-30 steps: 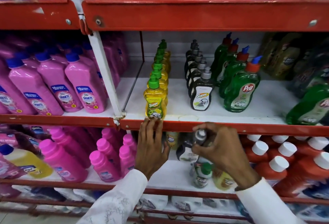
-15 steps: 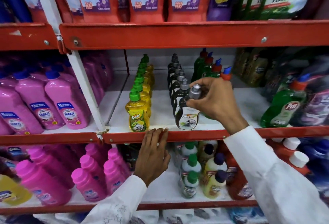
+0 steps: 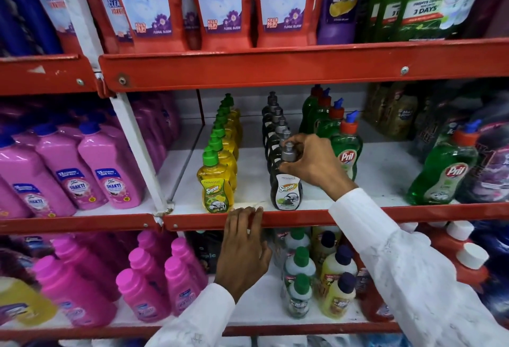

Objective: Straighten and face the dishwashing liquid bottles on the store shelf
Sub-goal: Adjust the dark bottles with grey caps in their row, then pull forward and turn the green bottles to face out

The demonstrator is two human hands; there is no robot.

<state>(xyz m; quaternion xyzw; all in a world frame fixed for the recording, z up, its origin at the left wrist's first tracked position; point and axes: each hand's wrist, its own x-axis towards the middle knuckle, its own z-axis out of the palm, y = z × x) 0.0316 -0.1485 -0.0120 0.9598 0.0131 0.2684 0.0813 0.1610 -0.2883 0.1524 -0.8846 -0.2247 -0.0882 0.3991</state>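
1. Moved since a second ago: right hand (image 3: pixel 311 166) came up from the lower shelf with the dark smoke-coloured plastic "Super" bottle with a grey cap (image 3: pixel 287 187); the bottle now stands on the white middle shelf (image 3: pixel 385 178), at the head of its row.
2. Left hand (image 3: pixel 243 250): same spot as before, fingers flat and together, tips hooked over the red metal front lip of the middle shelf (image 3: pixel 303 218). Holding nothing, just bracing.
3. Right hand: thumb and fingers clamped round the dark bottle's neck, just under the cap. Bottle upright, label facing out, base just behind the front lip.
4. Left of it, well apart: yellow plastic "Super" bottle with a green cap (image 3: pixel 217 185) heads its own row at the front edge, label out.
5. Right of it, just behind the hand: green "Pril" bottle with a red-and-blue spout (image 3: pixel 346 151), set slightly further back.
6. Behind, the yellow, dark and green rows run single file toward the back wall.
7. Read: the stray bottle is restocked into its proper row. Likely remaining: small twist to square the label, then release. A second green Pril bottle (image 3: pixel 443 170) near the shelf's right end leans over and looks unfaced.
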